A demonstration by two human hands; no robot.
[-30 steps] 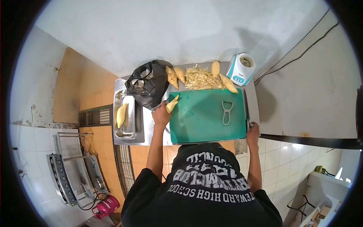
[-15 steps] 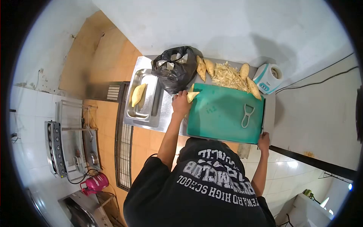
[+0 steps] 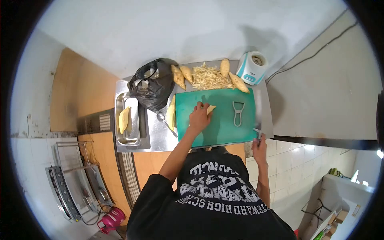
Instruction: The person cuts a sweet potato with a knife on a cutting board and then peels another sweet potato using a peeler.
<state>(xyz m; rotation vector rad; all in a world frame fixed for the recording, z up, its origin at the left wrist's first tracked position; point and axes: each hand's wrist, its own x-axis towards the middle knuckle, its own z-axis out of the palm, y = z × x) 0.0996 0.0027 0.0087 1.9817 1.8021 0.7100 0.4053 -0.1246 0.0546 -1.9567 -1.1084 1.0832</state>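
My left hand [image 3: 200,117] is closed on a peeled sweet potato [image 3: 211,108], resting on the green cutting board [image 3: 218,134]; its pale tip pokes out past the fingers, which hide the rest. At the board's right edge, my right hand [image 3: 260,146] grips a knife [image 3: 258,131], its blade blurred and pointing away from me. A Y-shaped peeler [image 3: 238,114] lies on the right half of the board. Along the board's left edge sits another peeled sweet potato [image 3: 171,114], with a metal spoon [image 3: 166,122] beside it.
A steel pan [image 3: 139,132] at the left holds one peeled sweet potato [image 3: 124,120]. Behind the board are a black plastic bag [image 3: 154,90], a heap of peelings [image 3: 210,78], several unpeeled sweet potatoes [image 3: 239,83] and a white-and-teal appliance [image 3: 252,69] against the wall.
My left hand has moved right, from the board's left edge onto the board, with the sweet potato. My right hand has brought the knife off the board's right edge. The camera view has shifted.
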